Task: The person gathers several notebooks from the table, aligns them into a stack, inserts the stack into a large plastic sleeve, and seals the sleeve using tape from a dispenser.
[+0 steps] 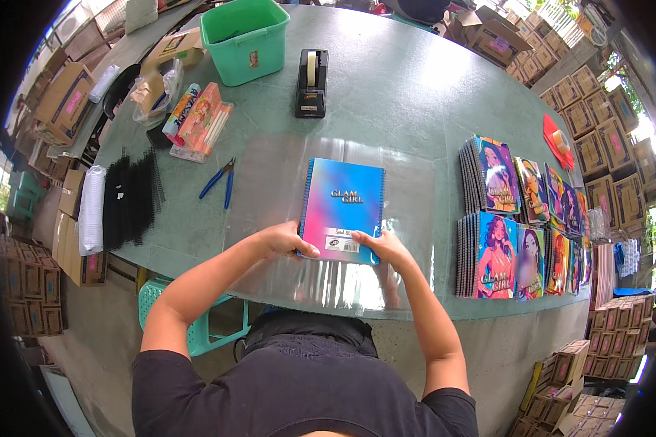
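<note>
One blue-and-pink notebook (342, 207) was over a transparent sheet (408, 197), near the table's (386, 95) front edge; the left hand (284, 239) and right hand (386, 247) pinched its lower sides, thumbs on top, fingers partly hidden; the sheet spread past it all round; beyond were one pair of pliers (229, 189), one tape dispenser (311, 96), one green bin (249, 60), two rows of stacked notebooks (497, 255).

The person's left hand (287, 239) and right hand (385, 247) are gripping the lower sides of a rectangular blue-and-pink spiral-bound notebook (342, 207) over a clear plastic sheet (410, 218), while blue-handled pliers (229, 182) are lying leftward on the green tabletop (393, 87).
</note>
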Motion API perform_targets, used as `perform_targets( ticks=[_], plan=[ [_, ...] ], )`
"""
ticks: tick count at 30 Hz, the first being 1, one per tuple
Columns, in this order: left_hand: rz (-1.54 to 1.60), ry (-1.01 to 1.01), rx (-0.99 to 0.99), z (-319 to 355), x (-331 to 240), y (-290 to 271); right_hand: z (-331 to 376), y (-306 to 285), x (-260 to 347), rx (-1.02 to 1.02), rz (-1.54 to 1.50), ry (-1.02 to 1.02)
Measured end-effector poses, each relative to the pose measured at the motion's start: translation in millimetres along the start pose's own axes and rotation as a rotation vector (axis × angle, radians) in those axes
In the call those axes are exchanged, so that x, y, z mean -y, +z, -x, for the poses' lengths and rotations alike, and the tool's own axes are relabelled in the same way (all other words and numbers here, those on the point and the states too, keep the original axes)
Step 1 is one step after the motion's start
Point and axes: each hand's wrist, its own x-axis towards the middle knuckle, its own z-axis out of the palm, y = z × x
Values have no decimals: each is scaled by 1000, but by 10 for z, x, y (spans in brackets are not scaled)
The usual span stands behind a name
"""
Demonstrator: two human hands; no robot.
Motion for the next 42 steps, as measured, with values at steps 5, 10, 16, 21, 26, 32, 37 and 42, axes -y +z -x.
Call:
perform_targets(
  ticks=[5,10,16,21,26,32,37,42],
  plan=[
    [45,16,-41,17,26,14,39,-134,310,79,176,60],
    [64,22,-76,27,22,62,26,-180,299,57,409,24],
    [5,48,-128,6,44,73,-33,-234,259,38,526,23],
    [66,140,-110,69,83,28,-223,-388,-235,-713,596,-498],
    [131,97,-118,68,136,-12,-148,-330,-758,-634,688,-334],
    [-74,157,-349,140,82,31,-144,-289,-904,-764,734,-284],
    [-346,265,-760,403,-13,-118,-174,-287,-936,-743,689,-453],
    [-774,838,-1109,381,-240,183,-120,-330,-1012,-815,548,-455]
  ],
)
